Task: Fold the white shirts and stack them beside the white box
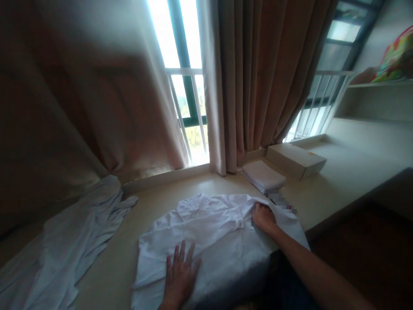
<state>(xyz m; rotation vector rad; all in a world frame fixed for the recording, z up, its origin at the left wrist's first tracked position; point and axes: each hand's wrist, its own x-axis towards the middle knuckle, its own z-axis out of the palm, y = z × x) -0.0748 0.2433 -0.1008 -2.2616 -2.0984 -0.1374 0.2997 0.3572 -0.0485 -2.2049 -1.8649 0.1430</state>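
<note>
A white collared shirt (213,232) lies spread over the front of the ledge, its lower part hanging over the near edge. Its collar (193,204) faces the window side. My left hand (181,271) rests flat on the left half of the shirt, fingers spread. At the right side of the shirt, my right hand (263,216) has its fingers curled closed on the fabric. Wrinkles run across the cloth between both hands.
Another white garment (74,237) lies crumpled at the left. Behind my right hand are a folded white cloth (263,175) and a pale box (297,160). Brown curtains (254,77) hang along the window. A shelf (380,84) stands at the right.
</note>
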